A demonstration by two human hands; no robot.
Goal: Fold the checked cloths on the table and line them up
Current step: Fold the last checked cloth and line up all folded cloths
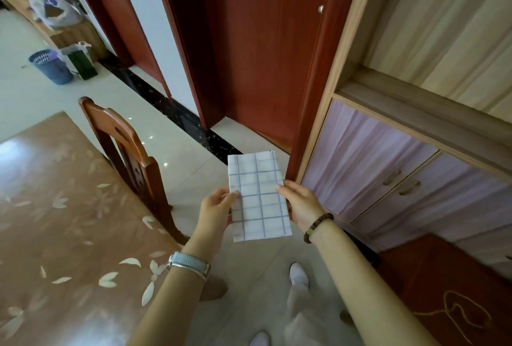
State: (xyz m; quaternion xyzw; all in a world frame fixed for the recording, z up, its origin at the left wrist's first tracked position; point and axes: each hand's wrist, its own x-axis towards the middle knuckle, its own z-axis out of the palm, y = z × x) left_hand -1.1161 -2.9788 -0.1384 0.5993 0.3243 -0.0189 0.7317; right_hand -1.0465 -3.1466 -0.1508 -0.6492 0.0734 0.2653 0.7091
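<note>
Checked cloth [259,198] folded narrow, held up at centre frame, clear of the table [55,221].

I see my left hand [217,207] pinching its left edge and my right hand [300,204] gripping the right edge, the two apart with the cloth between them, over the tiled floor [194,168]. The table fills the lower left, a wooden chair [130,157] pushed against its far side, between table and cloth. A red door [263,54] stands behind, a cabinet [388,173] at right, a blue bin [52,67] upper left.
</note>
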